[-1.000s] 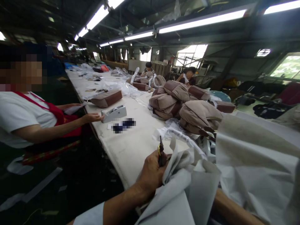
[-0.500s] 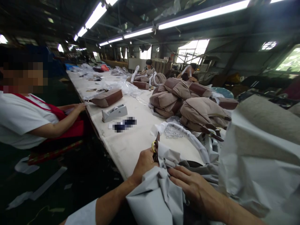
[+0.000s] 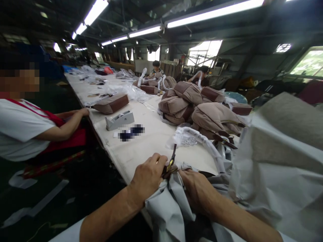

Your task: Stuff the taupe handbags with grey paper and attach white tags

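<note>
My left hand is closed at the base of a brown strap with a gold-coloured buckle. From there, a crumpled pale grey sheet hangs down over the table's near edge. Opposite it, my right hand has its fingers curled around the gathered top of that sheet, close to the buckle; its fingertips are hidden. Behind both hands arches a bag handle wrapped in white. Whether the sheet is lining or wrapping I cannot tell.
Taupe and brown bags are heaped across the long white table. A grey tape dispenser stands left of the middle. One co-worker sits at the left edge; others are farther back. A large pale sheet rises at right.
My left hand has turned more over the strap base, and the buckle has swung into clearer view. My right hand has moved up beside it, its fingers now curled in. The view has shifted slightly.
</note>
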`<state>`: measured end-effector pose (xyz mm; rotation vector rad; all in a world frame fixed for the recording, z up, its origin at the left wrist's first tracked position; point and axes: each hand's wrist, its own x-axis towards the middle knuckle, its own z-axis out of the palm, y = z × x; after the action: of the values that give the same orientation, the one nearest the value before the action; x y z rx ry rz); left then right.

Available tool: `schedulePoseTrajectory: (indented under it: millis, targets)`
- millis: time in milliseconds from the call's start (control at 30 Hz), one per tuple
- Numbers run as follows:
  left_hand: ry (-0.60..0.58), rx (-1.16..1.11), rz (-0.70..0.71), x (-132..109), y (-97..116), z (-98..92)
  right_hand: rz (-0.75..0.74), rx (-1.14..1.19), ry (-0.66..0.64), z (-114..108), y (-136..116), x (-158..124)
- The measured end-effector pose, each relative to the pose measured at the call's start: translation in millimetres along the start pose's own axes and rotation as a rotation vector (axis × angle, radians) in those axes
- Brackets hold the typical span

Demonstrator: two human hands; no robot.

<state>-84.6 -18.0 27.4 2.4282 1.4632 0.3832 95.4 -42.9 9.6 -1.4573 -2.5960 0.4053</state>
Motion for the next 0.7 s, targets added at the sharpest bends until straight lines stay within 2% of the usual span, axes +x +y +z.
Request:
schedulePoseTrajectory:
  millis: [67,133,233,300,400,500,600,700]
  targets:
    - [-0.119,0.012,-0.028,-7,-5,-7.4,0.052,0.023,-0.014,-2,3,-2]
    - [-0.165,-0.105,-0.001,-13,-9,-9.9,0.079,0.051,0.026,-3,9,-1]
    - [-0.074,-0.284,0.005,-17,-10,-5.5,0.064,0.115,0.173,-5,18,1]
    - [-0.007,-0.339,-0.015,-16,-9,-0.1,0.033,0.214,0.219,-7,23,-2]
    - [0.028,-0.374,-0.042,-9,-4,6.2,0.042,0.415,0.194,-14,29,-16]
    - [0.024,-0.386,-0.053,-3,2,10.6,0.066,0.537,0.091,-20,33,-32]
    - [0.028,-0.364,0.092,1,8,17.0,0.071,0.511,0.071,-22,26,-35]
    - [0.040,-0.201,0.336,5,14,22.9,0.117,0.482,0.182,-23,16,-28]
